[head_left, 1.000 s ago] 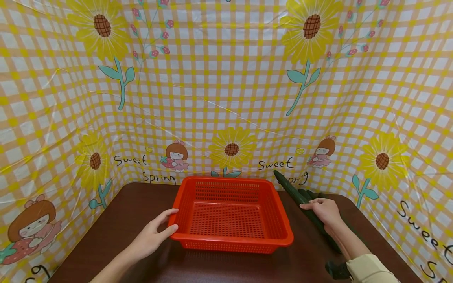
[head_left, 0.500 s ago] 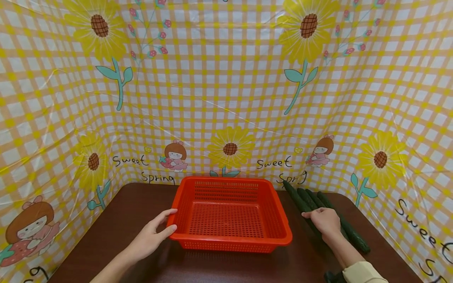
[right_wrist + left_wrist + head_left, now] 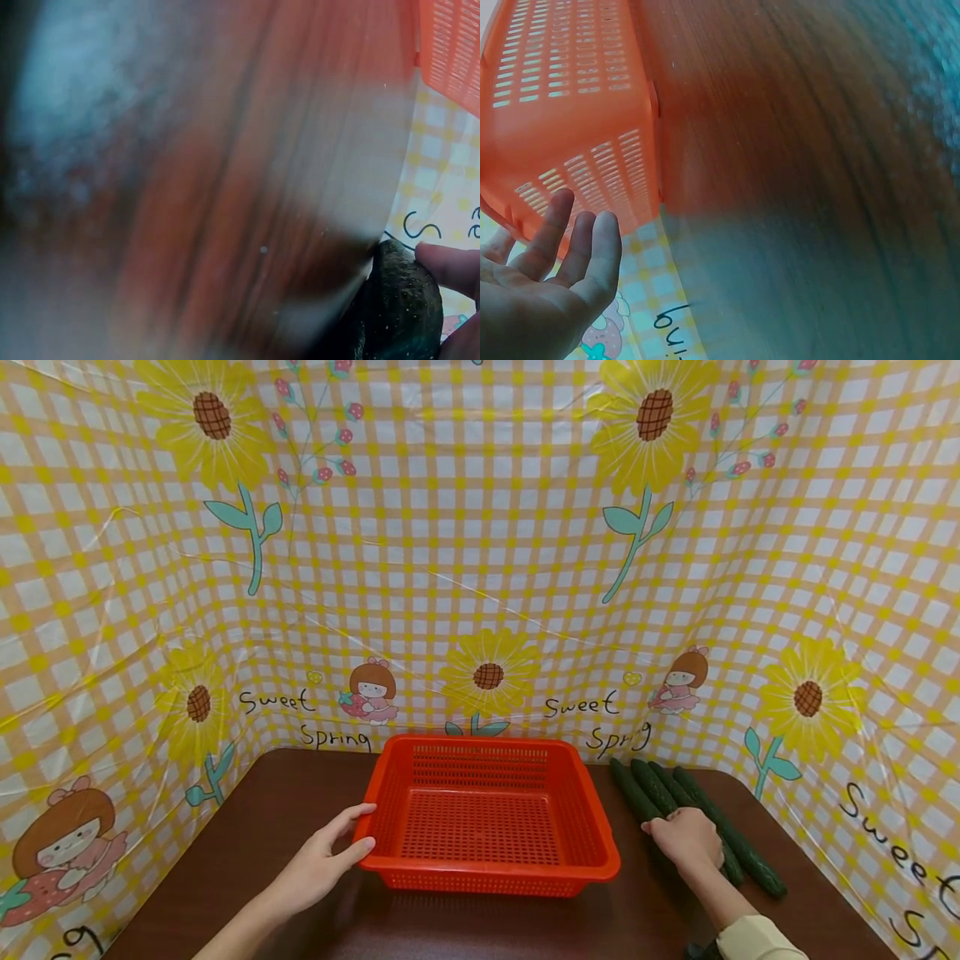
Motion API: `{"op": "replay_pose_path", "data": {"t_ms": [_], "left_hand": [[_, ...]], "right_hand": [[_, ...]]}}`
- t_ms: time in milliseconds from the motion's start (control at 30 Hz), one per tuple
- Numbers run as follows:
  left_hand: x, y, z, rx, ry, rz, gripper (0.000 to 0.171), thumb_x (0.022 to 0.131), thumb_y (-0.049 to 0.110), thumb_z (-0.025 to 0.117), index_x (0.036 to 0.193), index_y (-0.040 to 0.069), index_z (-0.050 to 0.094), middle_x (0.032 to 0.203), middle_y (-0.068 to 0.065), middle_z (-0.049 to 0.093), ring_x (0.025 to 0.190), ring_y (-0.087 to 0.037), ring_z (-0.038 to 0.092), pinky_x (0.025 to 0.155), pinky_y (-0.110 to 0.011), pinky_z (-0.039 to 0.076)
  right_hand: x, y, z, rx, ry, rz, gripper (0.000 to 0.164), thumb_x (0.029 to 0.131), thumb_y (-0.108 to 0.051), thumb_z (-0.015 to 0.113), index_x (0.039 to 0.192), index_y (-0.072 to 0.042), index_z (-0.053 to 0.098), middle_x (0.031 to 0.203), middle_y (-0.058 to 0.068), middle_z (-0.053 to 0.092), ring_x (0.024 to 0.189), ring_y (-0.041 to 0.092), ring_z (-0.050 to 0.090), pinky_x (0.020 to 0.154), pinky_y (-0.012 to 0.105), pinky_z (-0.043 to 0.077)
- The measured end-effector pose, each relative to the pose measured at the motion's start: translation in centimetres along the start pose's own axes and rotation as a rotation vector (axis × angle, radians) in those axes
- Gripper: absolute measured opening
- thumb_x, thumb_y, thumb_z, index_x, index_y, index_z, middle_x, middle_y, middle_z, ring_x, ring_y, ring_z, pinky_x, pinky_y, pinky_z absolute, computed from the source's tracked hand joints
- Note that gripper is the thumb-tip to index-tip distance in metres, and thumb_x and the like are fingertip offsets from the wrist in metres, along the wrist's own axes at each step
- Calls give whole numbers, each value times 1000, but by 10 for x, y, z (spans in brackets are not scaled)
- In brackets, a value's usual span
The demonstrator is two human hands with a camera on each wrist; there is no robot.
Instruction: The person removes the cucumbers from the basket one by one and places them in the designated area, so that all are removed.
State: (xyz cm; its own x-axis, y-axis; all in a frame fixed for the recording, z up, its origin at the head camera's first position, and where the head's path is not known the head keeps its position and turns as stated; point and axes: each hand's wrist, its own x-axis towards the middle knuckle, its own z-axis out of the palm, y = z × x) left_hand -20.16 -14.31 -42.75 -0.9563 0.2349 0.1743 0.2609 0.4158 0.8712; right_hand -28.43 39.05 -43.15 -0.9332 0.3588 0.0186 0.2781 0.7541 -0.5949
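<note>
In the head view a red plastic basket [image 3: 480,827] with slotted walls stands on the dark brown table. My left hand [image 3: 318,864] touches its left rim with thumb and index finger; the left wrist view has the other fingers spread beside the basket wall [image 3: 562,165]. To the right, my right hand [image 3: 688,842] grips a dark green cucumber [image 3: 632,792], the leftmost of several lying side by side. The right wrist view shows the end of this cucumber [image 3: 405,300] with a fingertip against it. The hand covers the cucumber's middle.
Another cucumber [image 3: 738,843] lies at the right of the group. Something dark [image 3: 701,950] shows by the right sleeve at the bottom edge. A checked sunflower cloth [image 3: 480,568] hangs around the back and both sides of the table [image 3: 300,793].
My right hand has lowered the cucumber, bringing it down and toward me beside the others. The left hand and the basket have stayed in place.
</note>
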Motion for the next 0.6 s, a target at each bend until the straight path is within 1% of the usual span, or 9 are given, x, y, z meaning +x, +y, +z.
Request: {"op": "replay_pose_path", "data": {"t_ms": [67, 133, 233, 300, 367, 433, 533, 600], "left_hand": [[0, 0, 0, 1, 5, -1, 50, 100, 27, 64, 146, 16, 48, 124, -15, 65, 115, -27, 58, 84, -31, 50], [0, -1, 0, -1, 6, -1, 50, 100, 27, 64, 146, 16, 48, 123, -14, 65, 115, -26, 58, 84, -31, 49], [1, -1, 0, 7, 10, 1, 50, 100, 28, 64, 146, 16, 49, 121, -13, 66, 114, -26, 58, 84, -32, 49], [1, -1, 0, 12, 9, 3, 50, 100, 28, 64, 146, 16, 49, 122, -13, 66, 114, -26, 58, 85, -33, 49], [1, -1, 0, 24, 13, -2, 50, 100, 28, 64, 146, 16, 49, 123, -13, 66, 115, -25, 58, 87, -35, 49], [1, -2, 1, 33, 19, -16, 50, 99, 29, 65, 145, 18, 50, 125, -11, 66, 116, -25, 58, 90, -38, 48], [2, -2, 2, 47, 35, -42, 50, 98, 32, 67, 144, 21, 52, 128, -8, 64, 120, -25, 56, 96, -47, 45], [2, -2, 3, 61, 51, -57, 50, 96, 33, 68, 143, 23, 53, 131, -5, 63, 124, -26, 54, 100, -53, 43]], "right_hand": [[1, 0, 1, -22, -10, 1, 46, 81, -31, 71, 51, -23, 38, 50, -6, 30, 51, 18, 38, 46, 32, 34], [4, 0, 0, -52, -32, 3, 45, 83, -33, 71, 52, -21, 41, 52, -2, 40, 53, 21, 44, 47, 34, 37], [7, 0, -3, -100, -56, -9, 41, 85, -36, 72, 55, -16, 51, 62, 7, 56, 60, 27, 55, 49, 38, 43], [8, 0, -4, -124, -73, -25, 38, 86, -36, 72, 60, -12, 58, 71, 14, 62, 64, 30, 58, 51, 39, 45], [9, 0, -3, -138, -69, -52, 34, 87, -36, 72, 70, -6, 66, 81, 20, 66, 66, 31, 60, 53, 41, 47], [11, 2, -3, -151, -69, -72, 34, 87, -35, 72, 87, 0, 71, 93, 27, 68, 70, 34, 62, 56, 43, 48], [13, 5, -1, -163, -68, -87, 43, 86, -33, 72, 110, 3, 70, 111, 33, 65, 78, 40, 63, 59, 47, 50], [14, 6, -1, -171, -70, -86, 47, 85, -32, 72, 115, 4, 68, 113, 34, 64, 81, 43, 63, 59, 48, 50]]}}
